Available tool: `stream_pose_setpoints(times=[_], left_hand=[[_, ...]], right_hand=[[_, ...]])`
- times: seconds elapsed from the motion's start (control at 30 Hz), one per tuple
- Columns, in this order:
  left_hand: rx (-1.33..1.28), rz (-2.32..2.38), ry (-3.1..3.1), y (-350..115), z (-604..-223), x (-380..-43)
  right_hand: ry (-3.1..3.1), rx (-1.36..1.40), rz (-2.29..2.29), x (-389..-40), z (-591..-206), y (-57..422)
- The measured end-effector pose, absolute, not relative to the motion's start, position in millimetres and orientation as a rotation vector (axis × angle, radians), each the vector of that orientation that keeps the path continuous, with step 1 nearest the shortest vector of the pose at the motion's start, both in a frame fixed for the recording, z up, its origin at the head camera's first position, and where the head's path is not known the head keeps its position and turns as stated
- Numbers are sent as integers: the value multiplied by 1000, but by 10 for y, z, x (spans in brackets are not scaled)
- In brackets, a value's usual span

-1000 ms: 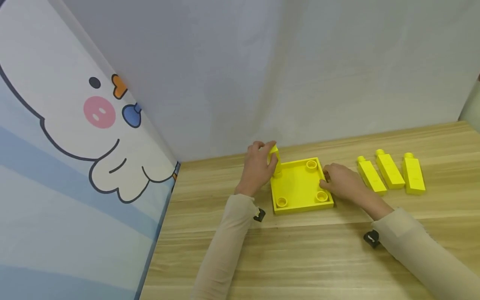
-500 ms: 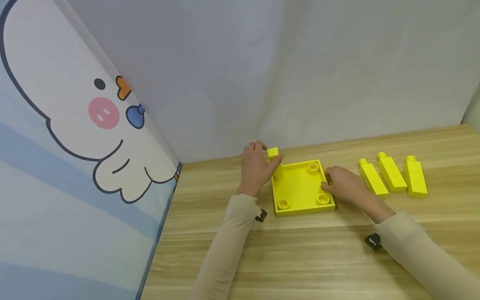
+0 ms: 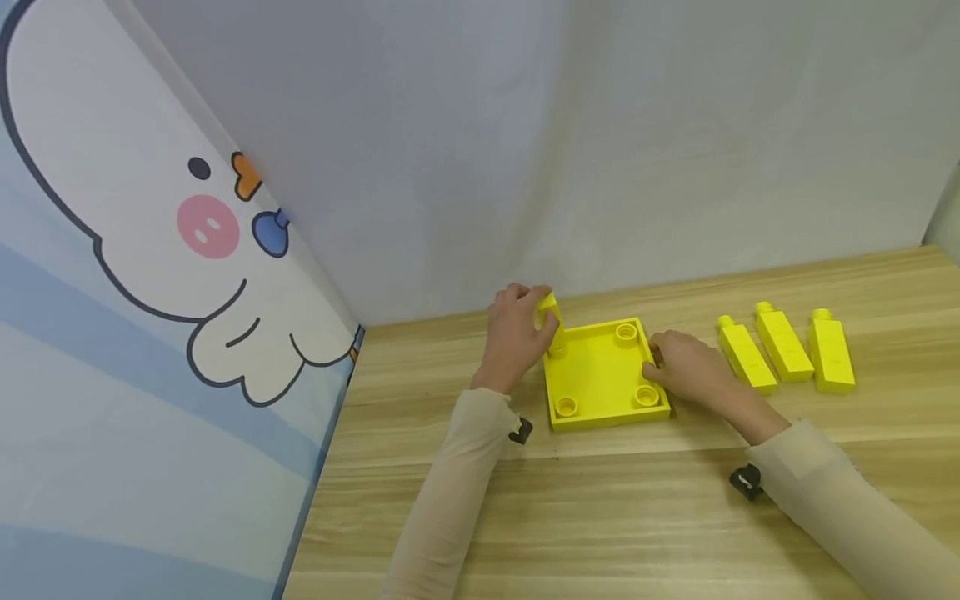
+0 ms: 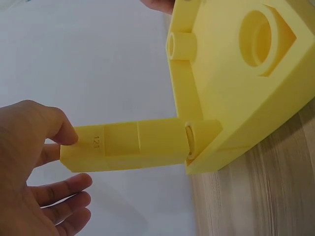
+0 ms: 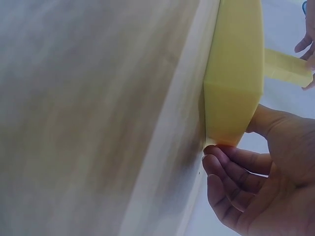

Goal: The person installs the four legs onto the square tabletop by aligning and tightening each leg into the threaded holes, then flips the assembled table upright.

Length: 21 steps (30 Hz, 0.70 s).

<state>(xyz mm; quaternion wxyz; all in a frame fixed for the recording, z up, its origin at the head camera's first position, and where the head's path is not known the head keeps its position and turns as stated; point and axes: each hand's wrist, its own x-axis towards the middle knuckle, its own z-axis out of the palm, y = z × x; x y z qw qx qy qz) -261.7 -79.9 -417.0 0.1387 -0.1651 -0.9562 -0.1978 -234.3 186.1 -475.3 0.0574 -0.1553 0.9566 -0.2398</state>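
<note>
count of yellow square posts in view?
4: one post pinched by the left hand at the far-left corner of the yellow tray; left post, middle post and right post lying on the table to its right. None seem hidden.

Left hand [image 3: 516, 337] regripped yellow post [image 4: 147, 142]: forefinger, clear of it moment ago, now back against upper end.

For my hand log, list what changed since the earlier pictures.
The left hand, spread open beside the upright post half a second ago, has closed rightward onto its top and pinches it. Unchanged: the right hand holding the yellow tray, and three loose posts lying on the table.
</note>
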Motion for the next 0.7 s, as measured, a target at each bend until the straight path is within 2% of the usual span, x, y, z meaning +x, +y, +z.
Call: stream_pose_setpoints(times=[0.2,0.5,0.7], left_hand=[[-475,-574,-2787,-799,-4187,-2636],[-322,-418,-2828,-818,-4185,-2589],[-374,-408,-2802,-847,-4175,-2560]], right_hand=[[2898,-457,-713,-2343,-4757,1854],[2900,-444,-719,-2290,-4721,1831],[2901,-428,-717,-2257,-4710,1822]])
